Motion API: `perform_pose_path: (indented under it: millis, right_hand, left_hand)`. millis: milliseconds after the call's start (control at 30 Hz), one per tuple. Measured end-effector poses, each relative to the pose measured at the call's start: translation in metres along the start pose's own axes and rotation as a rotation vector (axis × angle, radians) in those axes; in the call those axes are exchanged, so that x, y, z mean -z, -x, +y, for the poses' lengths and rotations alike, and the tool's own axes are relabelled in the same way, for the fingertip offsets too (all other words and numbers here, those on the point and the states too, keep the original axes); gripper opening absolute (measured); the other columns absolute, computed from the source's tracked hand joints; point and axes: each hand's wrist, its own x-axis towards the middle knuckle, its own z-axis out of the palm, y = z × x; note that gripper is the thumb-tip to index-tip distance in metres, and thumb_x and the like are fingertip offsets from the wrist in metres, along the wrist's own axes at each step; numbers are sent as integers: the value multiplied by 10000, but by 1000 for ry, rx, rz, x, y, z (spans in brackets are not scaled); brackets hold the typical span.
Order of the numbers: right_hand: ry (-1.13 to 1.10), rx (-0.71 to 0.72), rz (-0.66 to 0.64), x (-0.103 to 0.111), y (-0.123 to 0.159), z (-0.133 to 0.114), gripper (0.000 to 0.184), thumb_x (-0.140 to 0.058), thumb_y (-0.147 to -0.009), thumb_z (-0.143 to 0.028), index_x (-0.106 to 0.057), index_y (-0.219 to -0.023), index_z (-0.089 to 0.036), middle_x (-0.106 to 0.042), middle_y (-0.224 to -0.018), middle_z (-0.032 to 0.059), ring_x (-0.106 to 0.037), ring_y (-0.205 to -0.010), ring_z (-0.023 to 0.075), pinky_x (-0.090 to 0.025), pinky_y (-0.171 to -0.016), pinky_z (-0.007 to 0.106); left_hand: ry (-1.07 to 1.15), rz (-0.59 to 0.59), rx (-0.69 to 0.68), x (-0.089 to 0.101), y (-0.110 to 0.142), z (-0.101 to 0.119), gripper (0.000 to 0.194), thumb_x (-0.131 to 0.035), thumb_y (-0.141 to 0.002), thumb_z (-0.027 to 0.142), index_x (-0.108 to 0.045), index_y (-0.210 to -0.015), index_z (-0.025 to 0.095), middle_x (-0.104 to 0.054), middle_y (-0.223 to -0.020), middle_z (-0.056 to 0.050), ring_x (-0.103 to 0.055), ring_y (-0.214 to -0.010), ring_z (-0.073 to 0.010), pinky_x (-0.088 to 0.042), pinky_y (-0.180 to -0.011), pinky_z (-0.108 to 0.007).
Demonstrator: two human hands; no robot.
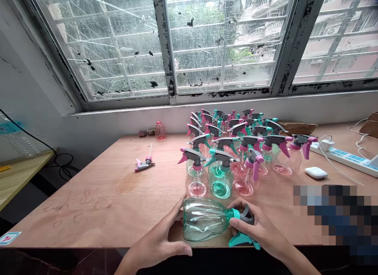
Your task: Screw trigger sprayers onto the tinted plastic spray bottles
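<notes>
A clear green spray bottle [205, 220] lies sideways in the air by the table's front edge, its base to the left. My right hand [251, 223] grips it at the teal collar and dark grey spray head, with the teal trigger hanging below. Beside the base is my left hand [165, 235], thumb stretched out and apart from the bottle; its fingertips are partly hidden behind the base. Just beyond stand several upright spray bottles in tight rows, among them a green one [220, 184] and a pink-trimmed one [197, 182].
A loose pink and grey spray head [144, 164] with its tube lies on the wooden table [112, 196]. A headless pink bottle [160, 130] stands at the back. To the right are a white earbud case [316, 172], a power strip [351, 158] and cables. A window spans the wall behind.
</notes>
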Motion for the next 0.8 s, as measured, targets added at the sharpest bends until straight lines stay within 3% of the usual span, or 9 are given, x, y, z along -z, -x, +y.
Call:
perform_pose_path:
  millis: [167,400,533,633,800]
  right_hand:
    - [-55,5,3,1,0,-1,381,-848,-918,-484,-654,-1062,-190,-736,-743,12,-690,-730,232,-555,-681,317]
    - [-50,1,16,0,1,-1,373,-854,-921,-484,-670,-1062,-192,-722,-752,-2,-703,-721,215,-570,-671,297]
    - [-50,3,11,0,1,-1,360,-854,-925,-473,-670,-1067,-199,-727,-769,-3,-711,-734,215,-581,-683,293]
    - [-43,0,9,0,1,0,363,-853,-920,-477,-669,-1062,-198,-734,-771,6,-711,-735,224,-588,-683,300]
    - [-31,-1,15,0,-1,0,380,-853,-909,-489,-667,-1060,-194,-720,-748,1,-703,-725,230,-589,-685,307]
  left_hand:
    - [-34,8,-18,1,0,1,1028,-817,-879,257,-167,-1667,377,-249,-1768,-22,-239,-1615,-340,-243,-1325,-497]
    - [-37,-23,-59,0,1,-3,951,-626,-975,150,-31,-1672,401,-315,-1744,-48,-414,-1538,-327,-344,-1281,-500]
    - [-20,-2,-32,0,0,-1,1068,-752,-916,209,-20,-1674,384,-251,-1767,-49,-310,-1590,-344,-295,-1305,-514]
    - [-43,7,-13,0,-1,1,1077,-826,-868,284,-119,-1678,351,-229,-1773,-46,-203,-1623,-362,-217,-1330,-536]
    - [-78,12,-17,2,1,1,1004,-794,-901,299,-153,-1670,377,-223,-1775,-25,-232,-1617,-344,-253,-1323,-510]
